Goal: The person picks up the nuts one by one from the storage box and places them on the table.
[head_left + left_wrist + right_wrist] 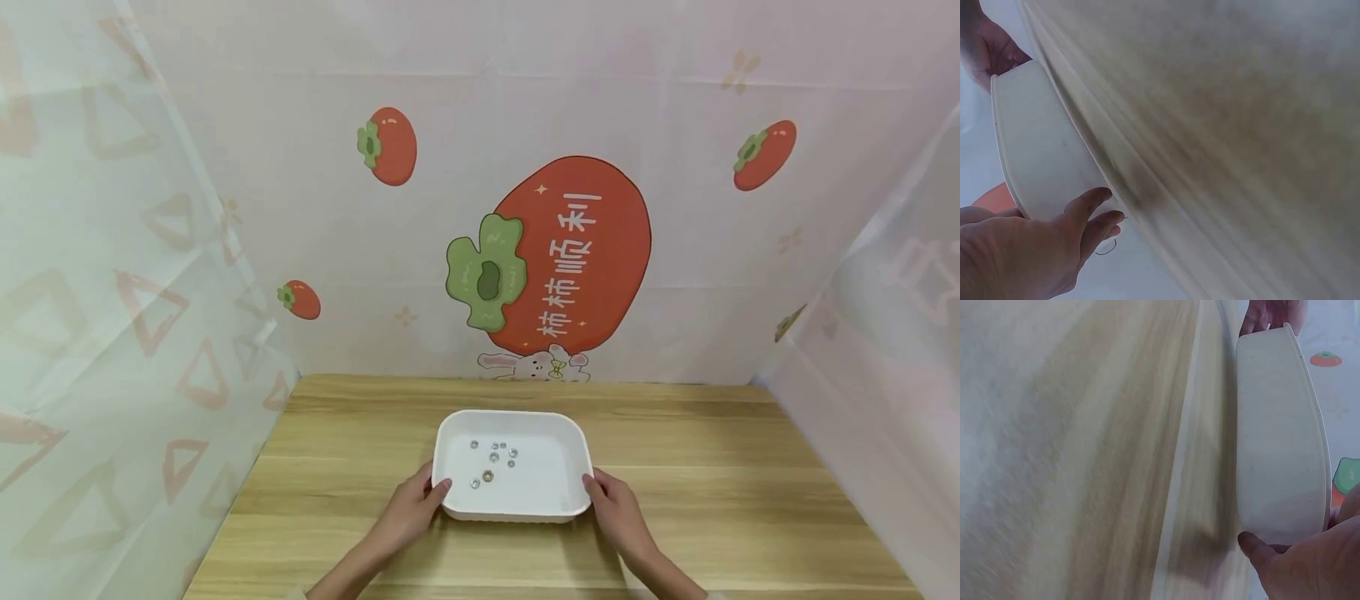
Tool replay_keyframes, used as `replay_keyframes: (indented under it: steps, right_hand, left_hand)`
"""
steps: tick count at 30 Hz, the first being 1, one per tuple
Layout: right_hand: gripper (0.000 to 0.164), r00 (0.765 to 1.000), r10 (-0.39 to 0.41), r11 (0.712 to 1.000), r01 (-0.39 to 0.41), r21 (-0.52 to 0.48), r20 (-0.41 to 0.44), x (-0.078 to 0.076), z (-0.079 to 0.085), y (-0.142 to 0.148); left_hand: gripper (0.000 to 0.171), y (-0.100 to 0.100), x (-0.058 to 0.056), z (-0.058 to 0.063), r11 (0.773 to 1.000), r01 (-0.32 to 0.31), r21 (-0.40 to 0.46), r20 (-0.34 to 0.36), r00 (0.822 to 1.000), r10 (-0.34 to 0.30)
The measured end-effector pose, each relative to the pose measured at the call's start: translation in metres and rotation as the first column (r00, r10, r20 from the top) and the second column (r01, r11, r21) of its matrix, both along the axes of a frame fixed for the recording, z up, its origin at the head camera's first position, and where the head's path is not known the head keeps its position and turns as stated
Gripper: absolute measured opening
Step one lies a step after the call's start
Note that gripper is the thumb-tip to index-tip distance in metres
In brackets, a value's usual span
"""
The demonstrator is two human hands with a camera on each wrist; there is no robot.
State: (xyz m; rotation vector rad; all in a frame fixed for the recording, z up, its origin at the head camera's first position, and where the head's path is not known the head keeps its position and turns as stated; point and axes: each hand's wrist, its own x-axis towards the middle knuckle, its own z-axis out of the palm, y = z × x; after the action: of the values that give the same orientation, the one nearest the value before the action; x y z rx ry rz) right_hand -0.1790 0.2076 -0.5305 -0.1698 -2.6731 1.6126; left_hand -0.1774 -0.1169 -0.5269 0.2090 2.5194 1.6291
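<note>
A white rectangular plastic tray (536, 475) with rounded corners is in the middle of the head view. Several small metal nuts (494, 457) lie in its left half, one of them brownish (488, 476). My left hand (408, 508) grips the tray's left end, thumb over the rim. At the right end, my right hand (618, 512) holds it the same way. Both wrist views show the tray's outer side wall (1047, 137), with fingers (1255, 547) reaching under its lower edge. The nuts are hidden in those views.
Below the tray is a wood-grain table (712, 467). A pale cloth backdrop (697, 275) printed with red persimmons stands along its back edge, and similar cloth (135, 333) hangs at the left and right sides.
</note>
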Motion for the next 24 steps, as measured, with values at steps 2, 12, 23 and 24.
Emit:
replay_keyframes:
  steps: [2, 12, 23, 24]
  right_hand:
    - [0.035, 1.0, 0.002, 1.0, -0.002, -0.012, 0.006, 0.004, 0.0, -0.001]
    - [0.037, 0.999, 0.029, 0.999, -0.029, -0.017, 0.012, 0.018, 0.0, -0.005]
    - [0.038, 0.999, 0.032, 0.999, -0.032, 0.005, 0.022, 0.024, 0.0, -0.005]
    - [0.037, 0.999, 0.03, 1.0, -0.03, 0.007, 0.02, 0.024, 0.0, -0.005]
  left_hand:
    - [0.056, -0.002, 0.004, 0.001, 1.0, -0.004, -0.012, -0.014, 1.0, 0.004]
    - [0.06, -0.007, 0.021, 0.001, 0.999, 0.026, -0.026, -0.037, 0.999, -0.027]
    - [0.058, -0.011, 0.024, 0.006, 0.999, 0.05, -0.012, -0.035, 0.998, -0.051]
    - [0.058, -0.011, 0.024, 0.006, 0.999, 0.052, -0.013, -0.035, 0.998, -0.053]
